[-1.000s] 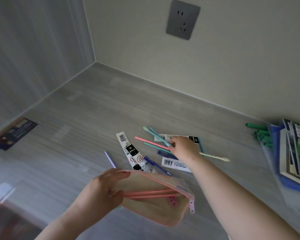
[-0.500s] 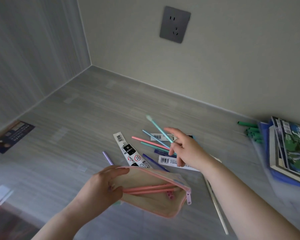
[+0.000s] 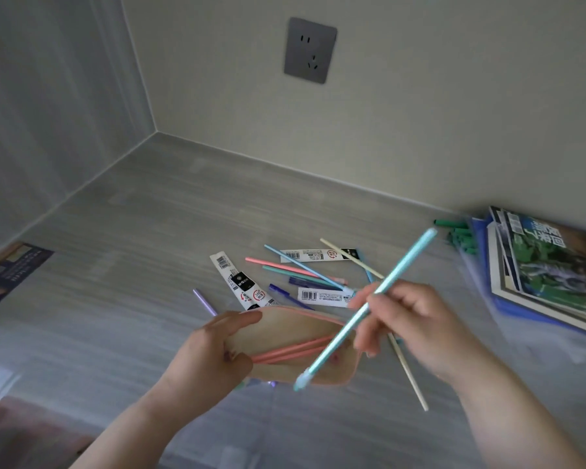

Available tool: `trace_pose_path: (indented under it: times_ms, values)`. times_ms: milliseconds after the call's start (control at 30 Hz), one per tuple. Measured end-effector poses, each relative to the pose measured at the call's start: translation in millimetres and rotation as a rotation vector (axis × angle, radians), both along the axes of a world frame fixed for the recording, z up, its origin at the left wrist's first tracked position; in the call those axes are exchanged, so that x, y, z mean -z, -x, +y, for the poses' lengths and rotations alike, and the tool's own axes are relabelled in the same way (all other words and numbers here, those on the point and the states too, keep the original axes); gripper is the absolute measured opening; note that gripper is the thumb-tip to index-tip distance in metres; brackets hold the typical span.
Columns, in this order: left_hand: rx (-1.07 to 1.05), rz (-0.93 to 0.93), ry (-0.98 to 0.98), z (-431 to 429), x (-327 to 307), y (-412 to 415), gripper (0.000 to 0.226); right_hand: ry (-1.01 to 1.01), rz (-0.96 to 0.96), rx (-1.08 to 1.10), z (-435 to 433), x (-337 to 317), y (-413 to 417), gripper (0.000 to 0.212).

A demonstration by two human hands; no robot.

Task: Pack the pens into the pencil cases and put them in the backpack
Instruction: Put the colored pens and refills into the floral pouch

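The left hand point(image 3: 214, 353) grips the near-left end of the pink-edged pencil case point(image 3: 291, 328), thumb curled over its top edge, and holds it off the table point(image 3: 149, 231). Two pink pens point(image 3: 291, 353) already lie inside it. Just right of that grip, the right hand point(image 3: 416, 330) pinches a teal pen point(image 3: 406, 262) at mid-shaft between thumb and fingertips. Below the pinch the shaft slants across the face of the case, and its tip pokes past the case's lower edge. Whether the tip is in the mouth cannot be told.

The likely slip is that the tip rides down the outside of the fabric and misses the opening. The case is held at one end only, so its mouth may sag shut. A mid-shaft pinch also lets the pen swivel.

Under the right hand lies a cream pen point(image 3: 411, 377). Beyond both grips, loose pens point(image 3: 295, 270) and refill packets point(image 3: 237, 282) wait on the table, and farther right sits a stack of books point(image 3: 548, 265). No backpack is in view.
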State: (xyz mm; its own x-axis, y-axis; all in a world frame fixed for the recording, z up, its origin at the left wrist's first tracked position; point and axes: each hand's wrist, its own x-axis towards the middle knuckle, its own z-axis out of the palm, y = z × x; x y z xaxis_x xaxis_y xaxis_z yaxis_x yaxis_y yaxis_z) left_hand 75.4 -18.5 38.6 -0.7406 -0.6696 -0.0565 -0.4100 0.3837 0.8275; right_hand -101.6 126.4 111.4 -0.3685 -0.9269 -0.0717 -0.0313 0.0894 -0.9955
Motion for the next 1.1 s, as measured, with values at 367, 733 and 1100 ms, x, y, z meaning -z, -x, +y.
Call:
trace_pose_path:
  times_ms: [367, 733, 1100]
  values:
    - [0.092, 0.059, 0.004, 20.4, -0.5, 3.2, 0.054, -0.455, 1.408, -0.23, -18.8, 39.7, -43.4, 0.013]
    - [0.069, 0.046, -0.025, 21.2, 16.3, 1.4, 0.054, -0.757, 1.077, -0.314, -25.9, 73.5, -37.7, 0.033]
    - [0.006, -0.016, -0.052, 16.5, 18.1, 9.0, 0.053, -0.15, 1.085, 0.087, -24.4, 62.4, 2.1, 0.014]
